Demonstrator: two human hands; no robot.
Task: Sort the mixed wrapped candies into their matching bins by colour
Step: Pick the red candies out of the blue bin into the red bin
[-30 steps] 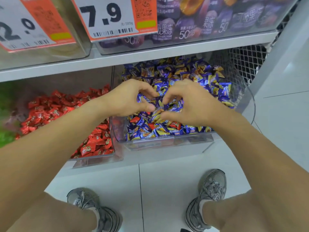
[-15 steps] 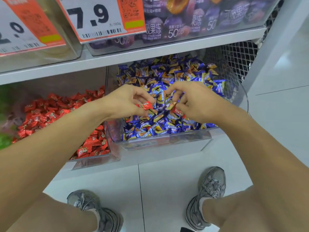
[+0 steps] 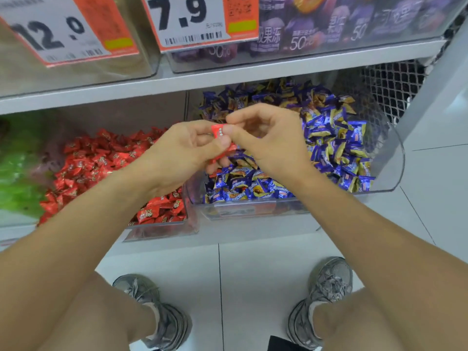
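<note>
My left hand (image 3: pixel 177 153) and my right hand (image 3: pixel 268 140) meet above the left front of the clear bin (image 3: pixel 253 207) of blue and gold candies (image 3: pixel 334 138). Both pinch one red candy (image 3: pixel 218 130), the left with its fingertips and the right with thumb and forefinger. A second red wrapper (image 3: pixel 229 150) sticks out under my left thumb. To the left lies the bin of red candies (image 3: pixel 101 160), with its clear front wall (image 3: pixel 162 231) low down.
Green wrapped candies (image 3: pixel 17 173) are blurred at the far left. A shelf edge (image 3: pixel 228 77) runs just above the bins, carrying price tags (image 3: pixel 192 21) and more bins. Wire mesh (image 3: pixel 395 84) closes the right end. My shoes (image 3: pixel 162 315) stand on white floor tiles below.
Both hands have lifted out of the blue candies and come together. A red candy picked from the blue bin now sits between the two hands, slightly further left.
</note>
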